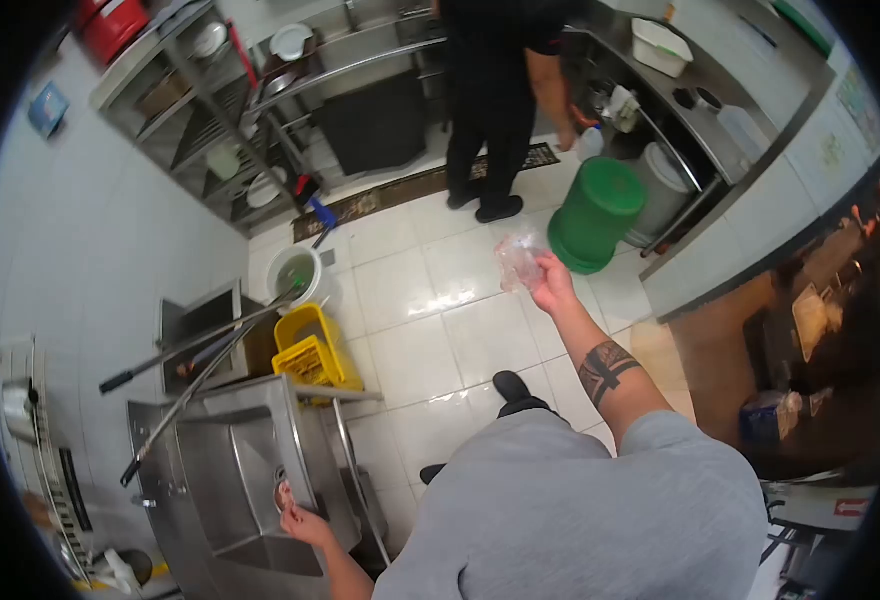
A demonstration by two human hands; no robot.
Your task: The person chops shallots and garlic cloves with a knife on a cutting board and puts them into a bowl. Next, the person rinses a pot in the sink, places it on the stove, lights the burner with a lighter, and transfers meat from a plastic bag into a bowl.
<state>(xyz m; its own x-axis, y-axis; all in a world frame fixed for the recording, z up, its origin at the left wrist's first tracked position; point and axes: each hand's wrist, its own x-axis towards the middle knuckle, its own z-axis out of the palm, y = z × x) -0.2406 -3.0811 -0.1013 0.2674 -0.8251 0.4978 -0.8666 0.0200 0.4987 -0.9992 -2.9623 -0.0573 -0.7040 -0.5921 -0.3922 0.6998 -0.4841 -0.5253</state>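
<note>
My right hand (555, 287) is stretched out over the tiled floor, its fingers closed on a crumpled piece of clear plastic (522, 262), perhaps a bag. Just beyond it stands a green bin (600, 213); the plastic is apart from it. Low on the left, my left hand (305, 526) is over the steel sink (245, 470), pinching a small pinkish-red piece (284, 495) whose kind I cannot make out. That piece appears above the drain area of the basin.
A person in dark clothes (490, 90) stands ahead by the counter. A yellow mop bucket (315, 345), a white bucket (295, 270) and long handles (185, 400) crowd the left. A steel shelf (195, 110) lines the back left. A white tub (660, 48) sits on the right counter.
</note>
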